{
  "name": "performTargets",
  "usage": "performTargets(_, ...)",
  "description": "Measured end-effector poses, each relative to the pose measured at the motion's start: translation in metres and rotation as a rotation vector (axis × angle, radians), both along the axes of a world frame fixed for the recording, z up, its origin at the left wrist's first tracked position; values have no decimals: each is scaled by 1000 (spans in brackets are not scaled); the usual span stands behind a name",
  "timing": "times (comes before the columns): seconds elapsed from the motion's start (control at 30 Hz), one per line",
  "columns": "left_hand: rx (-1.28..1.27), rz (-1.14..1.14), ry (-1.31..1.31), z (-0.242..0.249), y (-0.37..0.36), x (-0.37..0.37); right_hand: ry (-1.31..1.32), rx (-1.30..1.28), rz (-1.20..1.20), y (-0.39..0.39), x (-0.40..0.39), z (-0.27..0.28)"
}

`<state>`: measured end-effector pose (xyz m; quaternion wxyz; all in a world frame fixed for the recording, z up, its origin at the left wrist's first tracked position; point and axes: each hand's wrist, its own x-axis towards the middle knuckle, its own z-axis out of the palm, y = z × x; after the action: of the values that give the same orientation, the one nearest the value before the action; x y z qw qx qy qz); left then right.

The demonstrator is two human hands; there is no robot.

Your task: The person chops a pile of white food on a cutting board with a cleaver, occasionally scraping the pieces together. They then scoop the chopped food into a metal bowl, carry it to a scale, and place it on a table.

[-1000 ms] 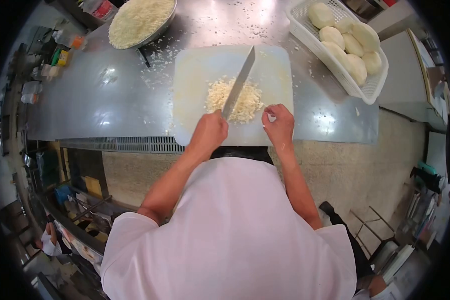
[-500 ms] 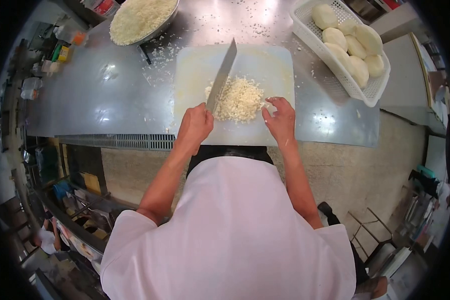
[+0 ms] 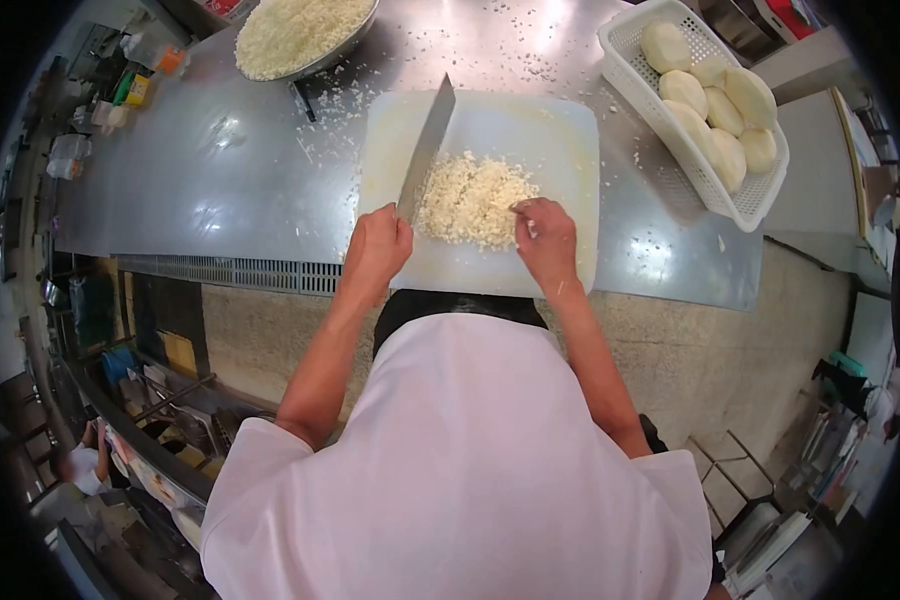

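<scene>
My left hand (image 3: 378, 248) is closed round the handle of a broad kitchen knife (image 3: 426, 150). Its long blade points away from me, along the left side of a pile of finely chopped pale vegetable (image 3: 475, 200). The pile lies on a white cutting board (image 3: 560, 130). At the pile's right edge is my right hand (image 3: 548, 243), its fingers curled and the thumb and fingertips drawn together in a pinch. Whatever may be between those fingertips is too small to make out.
A metal bowl (image 3: 345, 50) heaped with chopped pale bits stands at the back left of the steel table (image 3: 200, 180). At the right, a white plastic basket (image 3: 700, 185) holds several peeled round vegetables (image 3: 727, 110). Scraps lie scattered behind the board. Another person (image 3: 90, 465) is far left.
The knife has moved left, away from the middle of the pile, with my left hand. My right hand's fingers have drawn together and shifted left to the pile's edge. The view has shifted slightly.
</scene>
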<state>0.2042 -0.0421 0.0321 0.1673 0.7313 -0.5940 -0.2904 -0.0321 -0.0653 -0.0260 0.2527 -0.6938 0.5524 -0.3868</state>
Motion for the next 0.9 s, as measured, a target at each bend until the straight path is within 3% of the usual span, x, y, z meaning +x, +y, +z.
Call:
performTargets(0.1, -135, -34, -109, -28, 3, 4, 95, -56, 72, 2, 19, -2)
performTargets(0.3, -87, 40, -33, -3, 4, 7, 327, -11, 151, 1, 44, -9)
performTargets(0.37, -134, 8, -95, -33, 1, 16, 355, 8, 162, 1, 48, -11)
performTargets(0.43, -185, -19, -147, -29, -4, 19, 393, 22, 176, 1, 48, -10)
performTargets(0.5, -43, 54, 24, -13, -11, 29, 388, 34, 193, 1, 48, -8)
performTargets(0.63, -200, 74, -96, -9, -19, 46, 408, 57, 182, 8, 43, -7)
performTargets(0.77, -217, -28, -355, -51, -10, 39, 266, 35, -1, 14, 16, 3)
performTargets(0.9, -141, -203, -240, -42, 14, -20, 318, 128, -109, 13, -8, -9)
